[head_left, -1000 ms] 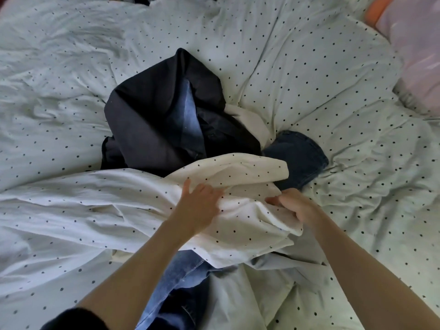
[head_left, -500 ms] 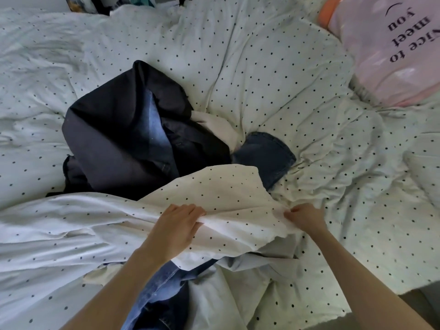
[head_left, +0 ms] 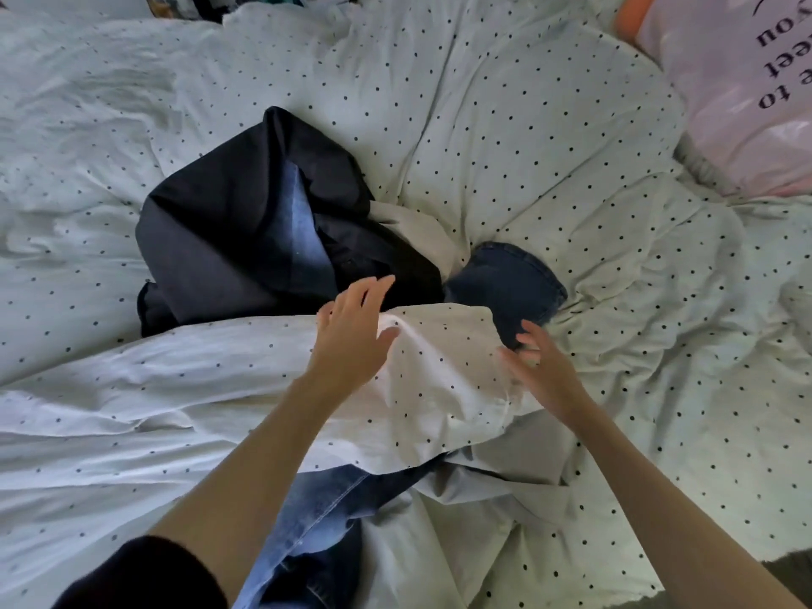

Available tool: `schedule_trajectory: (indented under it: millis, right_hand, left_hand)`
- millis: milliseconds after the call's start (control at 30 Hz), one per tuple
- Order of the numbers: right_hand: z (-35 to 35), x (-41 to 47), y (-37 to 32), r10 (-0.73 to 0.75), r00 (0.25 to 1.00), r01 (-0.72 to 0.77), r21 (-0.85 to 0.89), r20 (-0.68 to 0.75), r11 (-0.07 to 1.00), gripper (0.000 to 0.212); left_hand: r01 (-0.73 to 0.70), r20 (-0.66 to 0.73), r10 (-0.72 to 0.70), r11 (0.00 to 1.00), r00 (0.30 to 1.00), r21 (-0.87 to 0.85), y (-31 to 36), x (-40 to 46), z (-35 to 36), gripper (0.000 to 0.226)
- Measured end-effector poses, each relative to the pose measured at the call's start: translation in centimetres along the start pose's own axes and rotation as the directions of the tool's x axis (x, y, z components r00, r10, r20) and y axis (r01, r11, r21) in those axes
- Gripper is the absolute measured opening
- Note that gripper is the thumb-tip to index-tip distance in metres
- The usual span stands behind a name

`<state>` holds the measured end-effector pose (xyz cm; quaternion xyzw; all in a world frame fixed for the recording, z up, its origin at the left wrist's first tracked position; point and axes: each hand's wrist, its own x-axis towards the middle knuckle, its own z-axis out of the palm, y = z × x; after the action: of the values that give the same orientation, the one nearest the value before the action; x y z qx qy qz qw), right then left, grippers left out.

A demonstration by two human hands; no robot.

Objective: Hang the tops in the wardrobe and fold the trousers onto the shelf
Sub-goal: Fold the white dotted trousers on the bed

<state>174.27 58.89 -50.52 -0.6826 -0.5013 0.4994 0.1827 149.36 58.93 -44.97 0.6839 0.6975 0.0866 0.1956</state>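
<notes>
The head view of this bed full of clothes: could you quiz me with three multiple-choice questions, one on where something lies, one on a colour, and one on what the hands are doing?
1. Where does the dark navy garment lie relative to the hands?
A. Beyond them, further up the bed
B. Under the pink pillow
C. On the floor

2. What colour is the pillow at the upper right?
A. Green
B. Pink
C. Black

3. What state are the left hand and the right hand in?
A. Both clenched round a hanger
B. Both open, fingers spread over the white dotted fabric
C. Both tucked out of sight

Answers: 1 A, the navy heap sits past the fingertips on the duvet. 2 B, it is pale pink with dark lettering. 3 B, the fingers are straight and hold nothing.
</notes>
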Motion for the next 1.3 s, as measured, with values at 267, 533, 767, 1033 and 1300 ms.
schedule_trajectory:
  millis: [267, 533, 767, 1033, 1300]
  right_hand:
    - [4.3, -3.4, 3.8, 0.208, 0.972, -0.187, -0.177, 0.110, 0.966, 0.034]
    - [1.7, -2.4, -0.9, 0.131, 0.975, -0.156, -0.131, -0.179, 0.979, 0.029]
    - [-2.0, 0.7, -8.6, 0.045, 0.880, 0.020, 0.132, -0.473, 0.991, 0.017]
    - [-0.9, 2.8, -6.4, 0.096, 0.912, -0.178, -0.173, -0.399, 0.969, 0.040]
    - [4.8, 4.8, -6.7, -0.098, 0.995, 0.072, -0.618, -0.009, 0.783, 0.056]
  left_hand:
    - [-0.175, 0.300, 0.101, 0.957, 0.949, 0.230, -4.7, -11.3, 2.7, 0.079]
    - [-0.298, 0.100, 0.282, 0.927, 0.954, 0.228, -5.8, -10.7, -1.6, 0.028]
    - [-0.089, -0.316, 0.098, 0.995, 0.944, 0.042, -2.8, -6.7, -4.7, 0.012]
    - [0.007, -0.164, 0.004, 0.998, 0.986, 0.065, -5.9, -9.5, -2.2, 0.043]
    - [0.129, 0.026, -0.150, 0.913, 0.988, 0.387, -9.4, -6.6, -3.7, 0.043]
